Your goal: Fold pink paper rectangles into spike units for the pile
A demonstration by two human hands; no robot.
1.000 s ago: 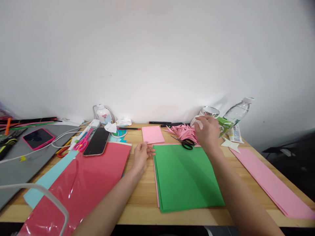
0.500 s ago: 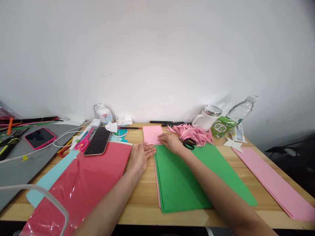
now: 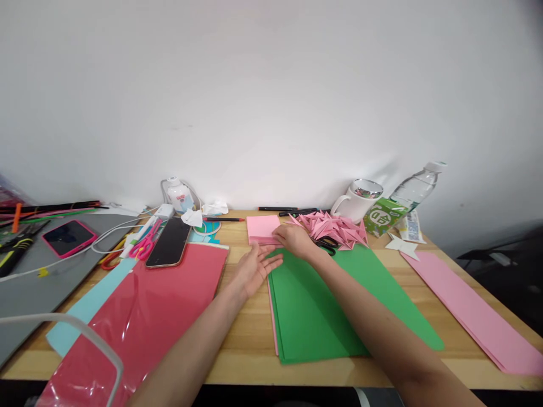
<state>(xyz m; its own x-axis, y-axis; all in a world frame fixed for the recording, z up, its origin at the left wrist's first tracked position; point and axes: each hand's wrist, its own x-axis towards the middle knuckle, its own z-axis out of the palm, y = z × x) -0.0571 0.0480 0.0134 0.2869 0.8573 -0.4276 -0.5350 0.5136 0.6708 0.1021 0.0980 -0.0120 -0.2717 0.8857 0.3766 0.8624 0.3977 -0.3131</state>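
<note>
Small square pink paper (image 3: pixel 262 224) lies on the table close to the wall. My right hand (image 3: pixel 293 237) has its fingers pinched at the near right corner of the paper, where the near edge looks lifted. Below that edge, my left hand (image 3: pixel 258 268) is turned palm up with its fingers stretched out, holding nothing; its fingertips are near the paper's edge. Green paper sheets (image 3: pixel 322 305) lie under my right forearm. Just right of my right hand are black-handled scissors (image 3: pixel 326 245) and a pile of folded pink paper points (image 3: pixel 333 227).
On the left are a red plastic-wrapped pack (image 3: pixel 169 305), a phone (image 3: pixel 168 243) and pink scissors (image 3: pixel 144 244). At the right stand a white mug (image 3: pixel 358 200), a green box (image 3: pixel 384 216) and a tilted water bottle (image 3: pixel 418 186). Long pink paper (image 3: pixel 470 314) lies at the right edge.
My left hand has shifted slightly right and turned its palm further up. The near edge of the small pink paper has come up at my right hand's fingers.
</note>
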